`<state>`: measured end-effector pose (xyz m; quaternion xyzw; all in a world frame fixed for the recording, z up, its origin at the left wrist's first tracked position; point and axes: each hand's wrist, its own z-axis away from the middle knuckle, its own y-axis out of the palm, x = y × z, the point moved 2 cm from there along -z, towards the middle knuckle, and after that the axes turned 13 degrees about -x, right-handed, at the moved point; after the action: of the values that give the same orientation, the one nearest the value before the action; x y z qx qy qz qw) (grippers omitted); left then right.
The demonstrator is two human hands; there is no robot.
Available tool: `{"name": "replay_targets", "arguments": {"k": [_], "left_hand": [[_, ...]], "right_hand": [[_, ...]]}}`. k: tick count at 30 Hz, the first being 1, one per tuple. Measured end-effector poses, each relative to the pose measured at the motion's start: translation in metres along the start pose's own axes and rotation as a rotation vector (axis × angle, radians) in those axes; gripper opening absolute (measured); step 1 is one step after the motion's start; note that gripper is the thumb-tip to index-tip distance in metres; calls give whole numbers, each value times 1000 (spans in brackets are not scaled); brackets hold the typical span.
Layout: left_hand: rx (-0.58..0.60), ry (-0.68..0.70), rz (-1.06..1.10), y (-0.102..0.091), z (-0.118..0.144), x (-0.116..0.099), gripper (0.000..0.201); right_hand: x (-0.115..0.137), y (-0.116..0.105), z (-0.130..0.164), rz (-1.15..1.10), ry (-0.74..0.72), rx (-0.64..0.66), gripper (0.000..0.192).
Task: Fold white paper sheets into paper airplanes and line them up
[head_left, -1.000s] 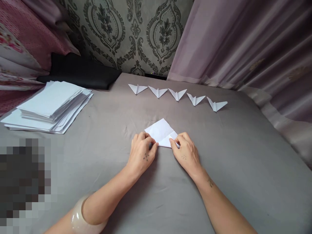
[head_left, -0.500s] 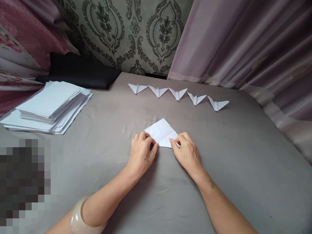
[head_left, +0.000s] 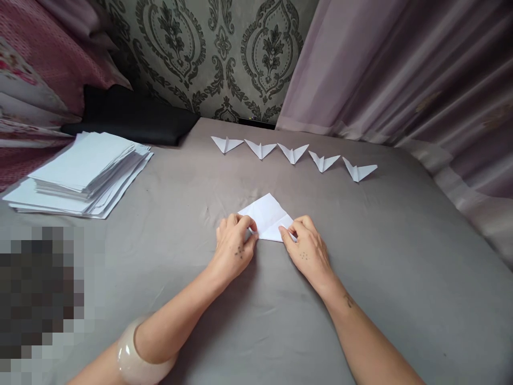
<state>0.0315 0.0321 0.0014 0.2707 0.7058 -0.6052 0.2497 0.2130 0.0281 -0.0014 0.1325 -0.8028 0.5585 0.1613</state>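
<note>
matt white paper sheet (head_left: 267,216), smooth grey cloth (head_left: 360,256)

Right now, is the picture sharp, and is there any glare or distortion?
Head view: soft even light, folded sheet and both hands sharp; small glare on the bangle; a pixelated block at lower left; edges bend from the wide lens.

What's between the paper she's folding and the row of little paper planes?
Nothing: in the head view only bare grey sheet lies between the folded paper and the row of paper planes.

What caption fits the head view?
Both hands press a half-folded white sheet; five paper planes lie beyond.
</note>
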Motion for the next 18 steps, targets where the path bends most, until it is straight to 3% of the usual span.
{"name": "replay_targets", "arguments": {"k": [8,18], "left_hand": [[142,164,-125,4,-2,-4,50],[120,269,-184,8,-1,4,54]], "right_hand": [[-2,1,0,27,-14,12,28],[-9,-2,3,153,-35,12,36]]}}
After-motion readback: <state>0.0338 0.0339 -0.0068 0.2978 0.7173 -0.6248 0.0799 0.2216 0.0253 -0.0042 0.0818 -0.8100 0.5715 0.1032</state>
